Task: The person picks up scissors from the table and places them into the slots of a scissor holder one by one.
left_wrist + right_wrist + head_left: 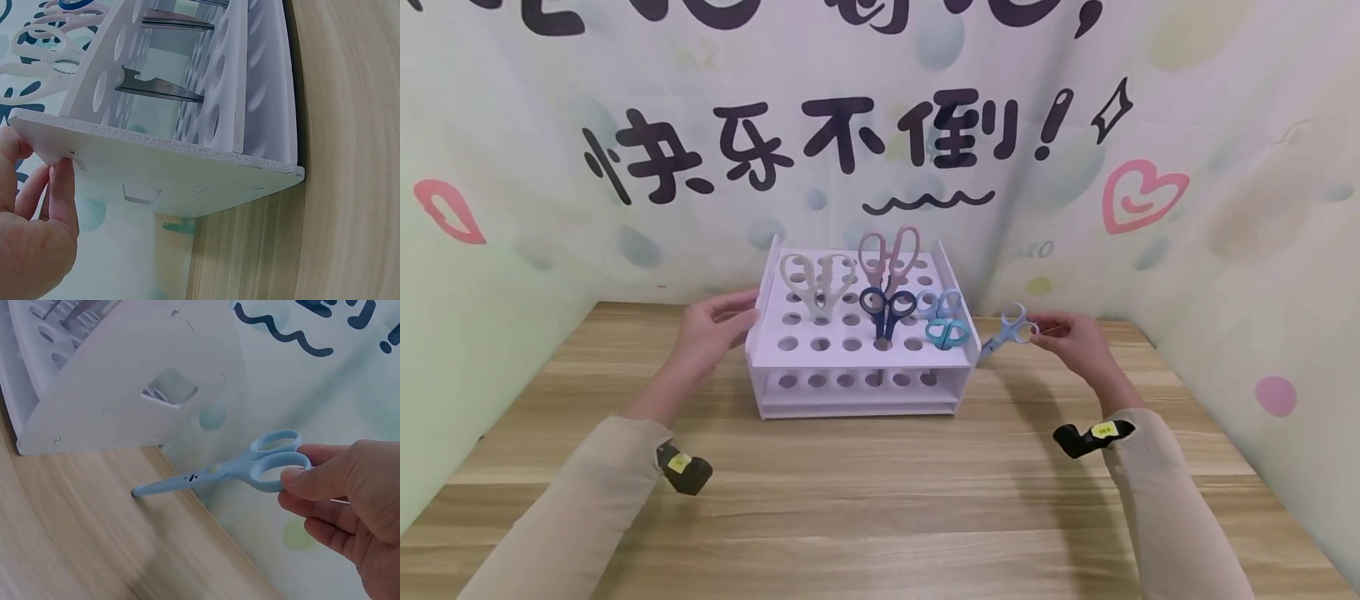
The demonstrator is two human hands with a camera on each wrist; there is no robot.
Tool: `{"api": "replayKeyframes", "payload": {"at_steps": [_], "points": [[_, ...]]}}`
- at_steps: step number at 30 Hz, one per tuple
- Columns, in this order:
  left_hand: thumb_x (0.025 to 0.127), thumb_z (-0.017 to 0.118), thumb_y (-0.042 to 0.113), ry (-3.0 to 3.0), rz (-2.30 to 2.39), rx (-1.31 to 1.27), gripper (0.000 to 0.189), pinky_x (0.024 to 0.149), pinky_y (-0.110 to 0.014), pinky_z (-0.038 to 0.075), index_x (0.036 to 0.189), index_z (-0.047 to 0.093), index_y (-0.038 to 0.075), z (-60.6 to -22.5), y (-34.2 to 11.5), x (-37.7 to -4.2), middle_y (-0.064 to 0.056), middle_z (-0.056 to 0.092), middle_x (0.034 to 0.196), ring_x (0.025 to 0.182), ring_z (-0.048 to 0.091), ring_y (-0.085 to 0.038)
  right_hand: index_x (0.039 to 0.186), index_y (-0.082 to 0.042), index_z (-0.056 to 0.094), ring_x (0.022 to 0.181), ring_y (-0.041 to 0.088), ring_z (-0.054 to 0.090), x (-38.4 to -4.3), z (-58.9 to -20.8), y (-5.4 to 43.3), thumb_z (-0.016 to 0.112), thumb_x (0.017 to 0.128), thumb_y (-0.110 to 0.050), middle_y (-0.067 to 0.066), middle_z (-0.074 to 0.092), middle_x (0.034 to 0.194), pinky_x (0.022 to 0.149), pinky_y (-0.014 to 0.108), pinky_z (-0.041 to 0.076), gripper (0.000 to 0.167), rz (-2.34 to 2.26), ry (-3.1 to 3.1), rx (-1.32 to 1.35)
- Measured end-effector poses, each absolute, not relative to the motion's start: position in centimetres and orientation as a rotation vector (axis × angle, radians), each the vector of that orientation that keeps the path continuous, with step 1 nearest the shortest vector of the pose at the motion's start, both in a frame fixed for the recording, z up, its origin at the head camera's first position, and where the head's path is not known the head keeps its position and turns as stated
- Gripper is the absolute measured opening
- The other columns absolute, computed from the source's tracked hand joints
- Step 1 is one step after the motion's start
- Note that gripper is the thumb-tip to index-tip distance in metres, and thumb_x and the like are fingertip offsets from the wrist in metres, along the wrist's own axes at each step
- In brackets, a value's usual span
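Note:
A white rack (820, 358) with rows of round holes stands on the table. My left hand (711, 329) touches its left side panel (187, 175), the thumb near the panel's upper edge and the fingertips against its outer face. To the right of the rack, my right hand (1078, 342) pinches one handle loop of light blue scissors (234, 469). Their blades slant down to the left, the tip low over the table. Handle-up in the rack's holes are white scissors (822, 310), pink scissors (897, 271), dark blue scissors (882, 327), a light blue pair and teal scissors (947, 335).
The wooden table (865, 500) stretches in front of the rack. A printed cloth (820, 75) hangs close behind, and pale walls bound both sides. Each wrist carries a small black camera, such as the left one (688, 473).

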State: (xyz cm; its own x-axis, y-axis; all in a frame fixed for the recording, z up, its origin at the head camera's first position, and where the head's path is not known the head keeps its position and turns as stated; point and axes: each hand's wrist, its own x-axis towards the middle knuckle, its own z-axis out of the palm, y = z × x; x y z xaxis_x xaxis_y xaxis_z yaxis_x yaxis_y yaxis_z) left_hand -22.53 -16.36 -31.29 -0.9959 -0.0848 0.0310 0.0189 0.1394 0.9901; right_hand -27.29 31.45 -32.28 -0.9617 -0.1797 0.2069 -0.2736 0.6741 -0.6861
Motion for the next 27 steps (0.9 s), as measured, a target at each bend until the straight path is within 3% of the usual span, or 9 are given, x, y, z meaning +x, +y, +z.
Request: {"api": "replayKeyframes", "payload": {"at_steps": [12, 22, 27], "points": [[0.089, 0.059, 0.014, -2.323, -1.992, 0.072, 0.045, 0.081, -0.021, 0.052, 0.131, 0.048, 0.002, -31.4, -16.4, -22.7, -0.014, 0.048, 0.125, 0.112, 0.051, -0.025, 0.11, 0.006, 0.063, 0.084, 0.026, 0.061, -27.7, -30.2, 29.1, 0.062, 0.084, 0.002, 0.022, 0.064, 0.097, 0.067, 0.013, 0.051, 0.027, 1.092, -2.789, 0.525], [0.09, 0.058, 0.015, -2.327, -2.003, 0.092, 0.045, 0.081, -0.02, 0.051, 0.132, 0.047, 0.003, -31.2, -16.3, -22.5, -0.015, 0.047, 0.127, 0.115, 0.049, -0.027, 0.107, 0.007, 0.064, 0.08, 0.018, 0.062, -25.8, -28.5, 28.4, 0.063, 0.083, 0.005, 0.021, 0.064, 0.097, 0.066, 0.014, 0.052, 0.025, 1.069, -2.735, 0.67], [0.09, 0.058, 0.015, -2.337, -1.997, 0.091, 0.045, 0.082, -0.02, 0.051, 0.132, 0.047, 0.003, -31.2, -16.3, -22.5, -0.015, 0.046, 0.128, 0.117, 0.048, -0.028, 0.107, 0.005, 0.064, 0.082, 0.023, 0.062, -24.5, -27.5, 28.2, 0.063, 0.083, 0.002, 0.017, 0.064, 0.098, 0.068, 0.014, 0.052, 0.024, 1.021, -2.738, 0.706]]}}
